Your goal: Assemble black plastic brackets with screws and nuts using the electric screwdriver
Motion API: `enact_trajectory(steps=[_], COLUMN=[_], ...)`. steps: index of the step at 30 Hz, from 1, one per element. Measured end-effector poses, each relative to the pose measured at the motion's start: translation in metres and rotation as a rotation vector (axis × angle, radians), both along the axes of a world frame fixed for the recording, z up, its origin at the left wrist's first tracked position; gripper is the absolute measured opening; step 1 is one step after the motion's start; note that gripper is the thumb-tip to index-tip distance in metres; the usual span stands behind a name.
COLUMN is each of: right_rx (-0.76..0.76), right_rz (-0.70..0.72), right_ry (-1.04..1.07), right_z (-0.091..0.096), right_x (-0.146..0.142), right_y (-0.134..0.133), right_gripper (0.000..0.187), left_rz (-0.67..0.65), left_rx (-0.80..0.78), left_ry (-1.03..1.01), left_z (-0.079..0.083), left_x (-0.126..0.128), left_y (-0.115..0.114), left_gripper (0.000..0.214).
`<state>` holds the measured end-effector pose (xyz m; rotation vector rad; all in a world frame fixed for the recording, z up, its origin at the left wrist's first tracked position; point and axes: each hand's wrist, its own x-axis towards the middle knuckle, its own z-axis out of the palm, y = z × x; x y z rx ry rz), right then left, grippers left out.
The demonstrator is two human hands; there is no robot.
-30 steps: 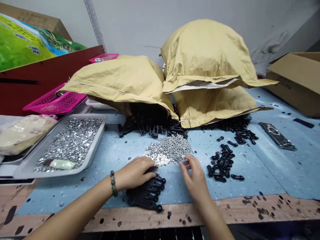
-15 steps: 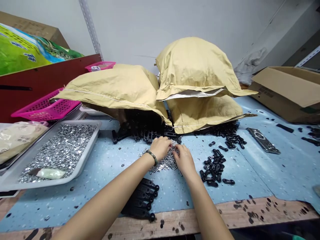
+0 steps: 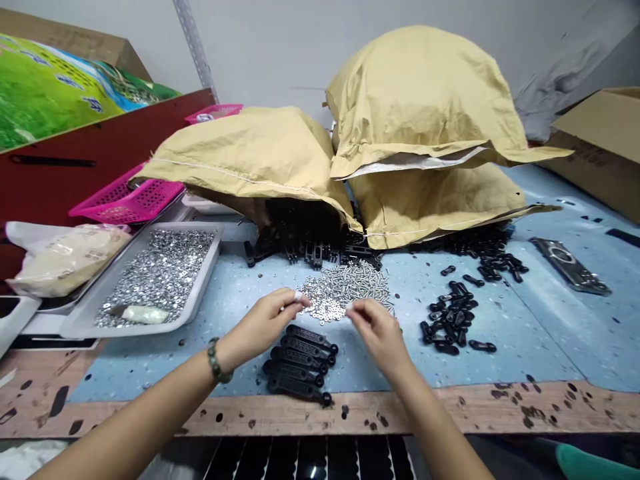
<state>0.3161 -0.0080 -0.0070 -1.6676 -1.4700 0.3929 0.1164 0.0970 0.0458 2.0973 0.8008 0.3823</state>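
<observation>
A heap of small silver screws (image 3: 363, 283) lies mid-table, with loose silver nuts (image 3: 327, 308) along its near left side. My left hand (image 3: 267, 323), a beaded bracelet on its wrist, is at the left edge of the nuts. Its thumb and fingers are drawn together; whatever is between them is too small to make out. At the heap's near right edge is my right hand (image 3: 377, 330), its fingertips pinched, contents also unclear. Both hands show something white at a fingertip. Several long black plastic arms (image 3: 300, 360) lie in a row below my left hand.
Short black links (image 3: 450, 317) are piled on the right, beside a packaged flat black item (image 3: 570, 265). Yellow paper sacks (image 3: 425, 107) stand behind, black parts spilling out. A white tray (image 3: 203, 280) of metal pieces is at left, near a pink basket (image 3: 130, 203).
Both hands have drawn back from the middle of the heap toward me and moved apart. The screws, nuts and row of black arms are now more visible. The view has shifted.
</observation>
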Motion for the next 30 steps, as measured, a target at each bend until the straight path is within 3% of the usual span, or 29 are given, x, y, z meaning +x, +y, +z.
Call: enact_trajectory(steps=[3, 5, 12, 17, 19, 22, 25, 27, 30], right_rx=[0.018, 0.050, 0.154, 0.095, 0.092, 0.106, -0.004, -0.067, -0.052], right_rz=[0.119, 0.149, 0.209, 0.252, 0.193, -0.114, -0.349, -0.361, -0.319], right_ry=[0.127, 0.050, -0.207, -0.116, -0.088, -0.190, -0.367, -0.409, -0.403], right_z=[-0.005, -0.012, -0.022, -0.014, -0.012, -0.012, -0.018, -0.022, -0.024], right_x=[-0.031, -0.041, -0.041, -0.036, -0.026, -0.001, 0.026, 0.039, 0.048], right_y=[-0.015, -0.016, -0.014, -0.020, -0.018, -0.005, 0.016, 0.029, 0.039], right_gripper=[0.003, 0.007, 0.019, 0.013, 0.012, 0.020, 0.024, 0.019, 0.016], left_rz=[-0.063, -0.077, -0.170, -0.169, -0.200, -0.231, -0.244, -0.215, -0.125], left_rx=[0.006, 0.037, 0.357, 0.458, 0.531, 0.638, 0.619, 0.548, 0.512], left_ry=[0.037, 0.048, 0.068, 0.065, 0.067, 0.071, 0.066, 0.051, 0.038], left_z=[-0.007, -0.014, -0.036, -0.044, -0.044, -0.043, -0.038, -0.032, -0.021], left_x=[-0.017, -0.016, -0.004, -0.004, -0.004, -0.004, -0.007, -0.006, 0.013], left_y=[-0.020, -0.030, -0.044, -0.049, -0.051, -0.054, -0.056, -0.052, -0.034], left_gripper=[0.016, 0.011, 0.011, 0.012, 0.016, 0.024, 0.022, 0.013, 0.020])
